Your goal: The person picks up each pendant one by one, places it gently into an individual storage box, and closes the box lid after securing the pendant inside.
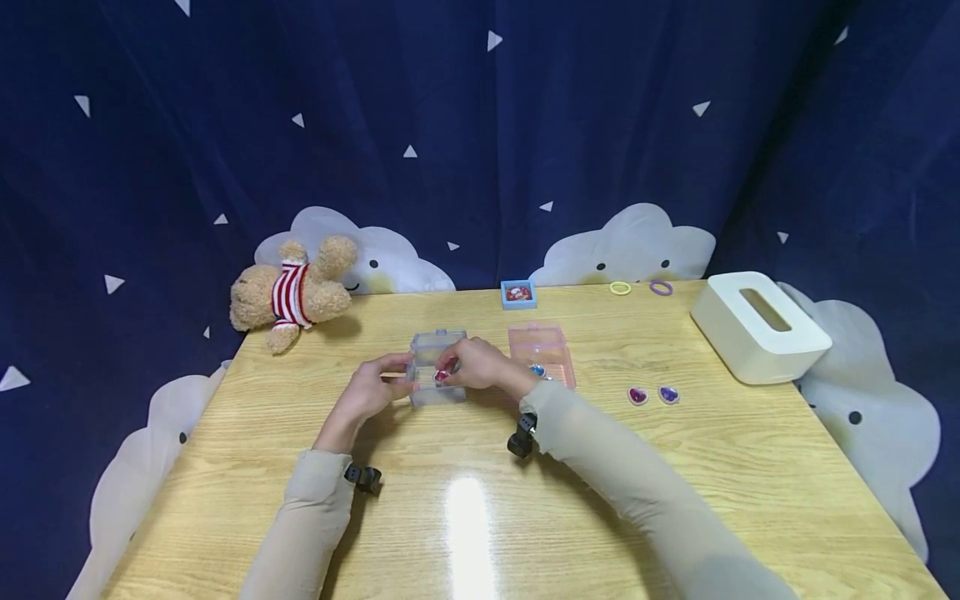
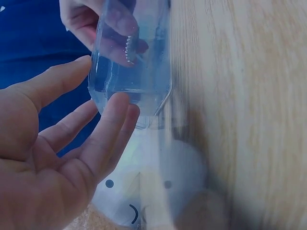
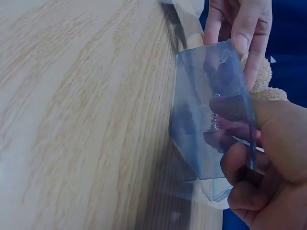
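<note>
So there's this big light wood-grain table (image 1: 405, 508), with a white rounded tissue box (image 1: 753, 350) at the right and a tan teddy bear in a red-and-white striped top (image 1: 292, 292) lying at the far left. Then the working pair: the left hand (image 1: 371, 387) has its fingers spread, thumb and fingertips just bracing one end of a see-through bluish plastic box (image 1: 438, 397), lid up, while the right hand (image 1: 480, 364) is pinching something inside it. Just right of that sits an open pink plastic box (image 1: 537, 335). The pinched bit is a red gem with a silver beaded rim (image 1: 442, 377), down between the bluish walls, thumb on one side, fingers on the other. Honestly, best bet is keeping the left hand's touch light, since that thin box probably skids easily, and letting the gem meet the floor before loosening the pinch, fingertips coming straight up so nothing catches the rim.
</note>
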`<action>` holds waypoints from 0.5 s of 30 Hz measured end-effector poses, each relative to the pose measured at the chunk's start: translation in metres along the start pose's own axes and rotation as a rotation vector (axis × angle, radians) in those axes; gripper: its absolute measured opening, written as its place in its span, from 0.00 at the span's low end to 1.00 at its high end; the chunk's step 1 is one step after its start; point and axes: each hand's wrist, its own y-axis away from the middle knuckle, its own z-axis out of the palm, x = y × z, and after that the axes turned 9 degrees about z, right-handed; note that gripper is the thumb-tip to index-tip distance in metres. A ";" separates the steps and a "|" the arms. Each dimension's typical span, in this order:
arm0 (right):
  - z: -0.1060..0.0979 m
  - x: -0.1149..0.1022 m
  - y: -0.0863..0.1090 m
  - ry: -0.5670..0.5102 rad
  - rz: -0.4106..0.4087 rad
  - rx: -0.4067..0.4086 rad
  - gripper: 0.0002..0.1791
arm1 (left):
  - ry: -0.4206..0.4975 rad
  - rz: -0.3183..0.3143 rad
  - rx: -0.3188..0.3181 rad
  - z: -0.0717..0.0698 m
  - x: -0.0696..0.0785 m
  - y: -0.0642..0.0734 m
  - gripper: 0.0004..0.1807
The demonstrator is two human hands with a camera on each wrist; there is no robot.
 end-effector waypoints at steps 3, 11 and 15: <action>0.000 -0.002 -0.001 0.004 0.010 -0.008 0.12 | -0.004 0.000 0.002 0.001 -0.001 0.000 0.32; 0.001 -0.004 -0.003 0.031 0.045 -0.025 0.08 | -0.002 -0.009 -0.001 0.000 -0.001 0.000 0.32; 0.001 -0.003 -0.004 0.026 0.044 -0.027 0.08 | 0.003 -0.013 0.003 0.001 0.000 0.000 0.32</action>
